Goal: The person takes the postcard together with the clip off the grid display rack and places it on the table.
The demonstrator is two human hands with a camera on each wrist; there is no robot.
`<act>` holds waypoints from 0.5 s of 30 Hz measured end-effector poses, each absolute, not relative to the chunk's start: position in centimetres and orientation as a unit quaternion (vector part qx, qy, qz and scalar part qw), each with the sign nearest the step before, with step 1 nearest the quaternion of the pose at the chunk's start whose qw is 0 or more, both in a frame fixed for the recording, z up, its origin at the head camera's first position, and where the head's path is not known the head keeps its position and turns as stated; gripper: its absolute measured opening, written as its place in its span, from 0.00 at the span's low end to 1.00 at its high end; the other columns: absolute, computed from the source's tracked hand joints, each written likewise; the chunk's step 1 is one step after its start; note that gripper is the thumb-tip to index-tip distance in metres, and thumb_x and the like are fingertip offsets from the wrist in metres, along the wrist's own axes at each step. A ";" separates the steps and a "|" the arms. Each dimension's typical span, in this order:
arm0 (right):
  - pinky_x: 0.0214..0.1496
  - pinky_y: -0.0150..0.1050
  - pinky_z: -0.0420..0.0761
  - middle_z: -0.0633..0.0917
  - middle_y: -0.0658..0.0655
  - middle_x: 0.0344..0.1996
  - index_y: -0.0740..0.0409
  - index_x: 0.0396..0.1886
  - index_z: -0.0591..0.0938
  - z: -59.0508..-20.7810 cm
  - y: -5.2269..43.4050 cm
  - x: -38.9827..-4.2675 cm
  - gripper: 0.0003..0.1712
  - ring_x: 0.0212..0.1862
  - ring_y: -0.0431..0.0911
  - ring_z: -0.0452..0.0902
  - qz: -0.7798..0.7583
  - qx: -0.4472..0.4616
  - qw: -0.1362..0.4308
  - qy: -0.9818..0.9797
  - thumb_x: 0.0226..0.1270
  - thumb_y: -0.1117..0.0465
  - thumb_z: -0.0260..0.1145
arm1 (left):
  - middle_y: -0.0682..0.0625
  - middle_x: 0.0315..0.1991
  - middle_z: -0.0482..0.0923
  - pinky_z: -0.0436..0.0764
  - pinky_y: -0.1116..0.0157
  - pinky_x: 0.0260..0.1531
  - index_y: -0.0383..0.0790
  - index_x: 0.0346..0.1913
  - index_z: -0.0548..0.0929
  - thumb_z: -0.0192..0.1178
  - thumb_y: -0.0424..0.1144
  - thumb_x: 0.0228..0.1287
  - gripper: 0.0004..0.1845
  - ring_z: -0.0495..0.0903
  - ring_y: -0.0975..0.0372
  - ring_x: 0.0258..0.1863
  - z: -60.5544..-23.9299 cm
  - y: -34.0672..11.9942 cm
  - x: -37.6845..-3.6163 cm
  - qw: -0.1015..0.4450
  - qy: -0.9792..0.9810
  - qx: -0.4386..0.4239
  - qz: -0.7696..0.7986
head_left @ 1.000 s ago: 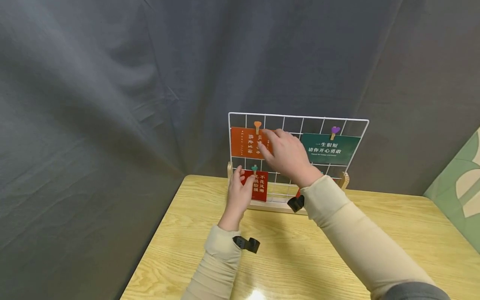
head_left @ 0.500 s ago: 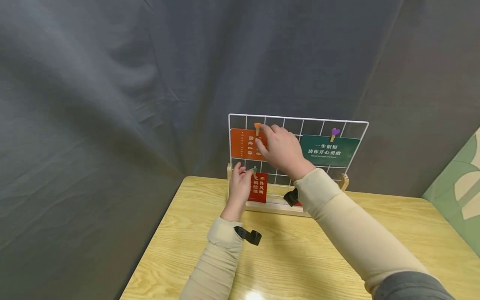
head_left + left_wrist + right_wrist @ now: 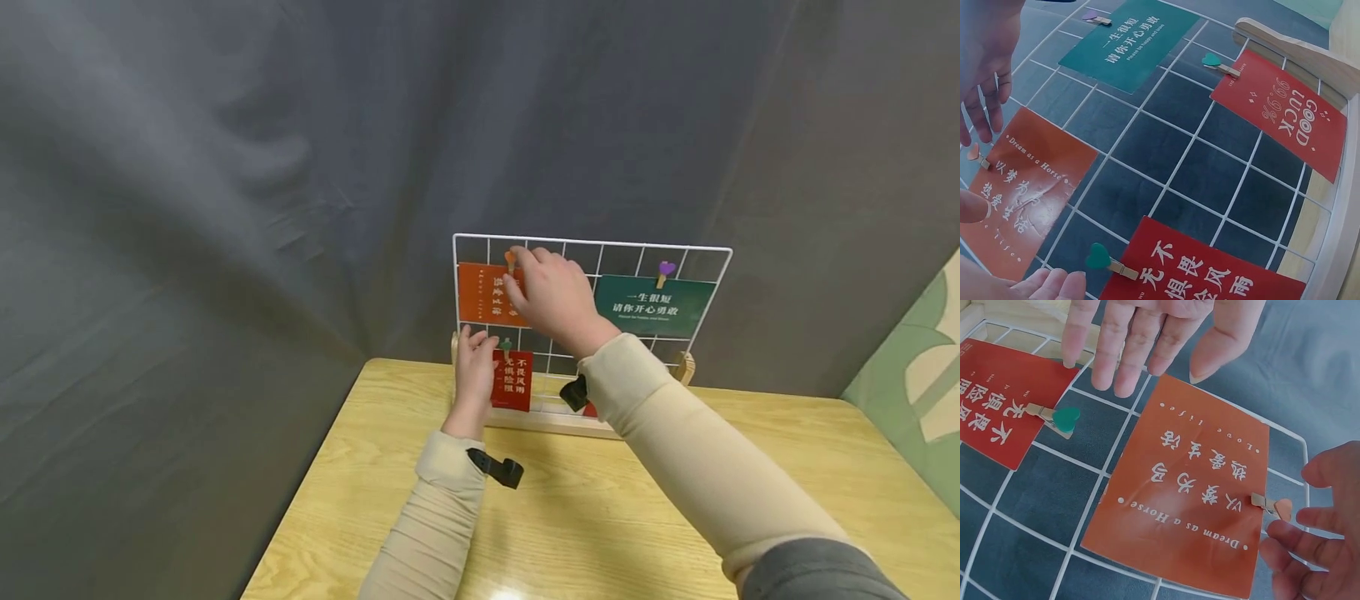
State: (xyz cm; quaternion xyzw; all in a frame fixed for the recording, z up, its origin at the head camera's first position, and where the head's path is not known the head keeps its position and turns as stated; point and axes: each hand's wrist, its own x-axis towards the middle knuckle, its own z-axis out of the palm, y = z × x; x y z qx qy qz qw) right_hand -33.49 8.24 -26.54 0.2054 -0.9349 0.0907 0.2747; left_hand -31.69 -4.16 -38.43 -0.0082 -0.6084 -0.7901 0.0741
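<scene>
An orange card [image 3: 486,293], thin and judged light and easily bent, is seen pegged to a white wire grid [image 3: 459,283] on the counter [image 3: 600,517] by a small heart-topped clip [image 3: 1272,506], approached with parted fingers by the right hand [image 3: 551,300] while the left hand [image 3: 474,375] rests relaxed below.

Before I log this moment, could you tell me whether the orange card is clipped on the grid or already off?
On. The orange card hangs on the grid, its peg clipped on; right hand fingers beside it.
</scene>
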 end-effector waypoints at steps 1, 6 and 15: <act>0.48 0.53 0.82 0.85 0.64 0.51 0.63 0.68 0.76 -26.5 8.2 -33.5 0.27 0.46 0.57 0.82 0.090 0.206 0.275 -0.935 0.78 0.52 0.59 | 0.39 0.73 0.61 0.65 0.46 0.69 0.38 0.83 0.46 0.51 0.40 0.79 0.38 0.67 0.43 0.69 -38.4 -4.1 -31.7 0.074 -0.606 -0.009 -0.792; 0.50 0.54 0.80 0.84 0.64 0.53 0.63 0.68 0.76 -26.1 8.0 -33.6 0.26 0.49 0.59 0.82 0.076 0.196 0.283 -0.936 0.79 0.53 0.58 | 0.39 0.72 0.62 0.67 0.47 0.69 0.38 0.83 0.47 0.52 0.39 0.79 0.38 0.67 0.44 0.68 -38.1 -3.8 -32.1 0.080 -0.593 -0.012 -0.801; 0.57 0.54 0.78 0.83 0.63 0.56 0.62 0.70 0.76 -25.9 7.1 -34.1 0.27 0.54 0.58 0.81 0.073 0.169 0.257 -0.949 0.79 0.52 0.57 | 0.36 0.73 0.61 0.70 0.49 0.67 0.35 0.83 0.44 0.51 0.37 0.77 0.39 0.67 0.44 0.68 -37.9 -4.1 -32.4 0.086 -0.537 -0.016 -0.839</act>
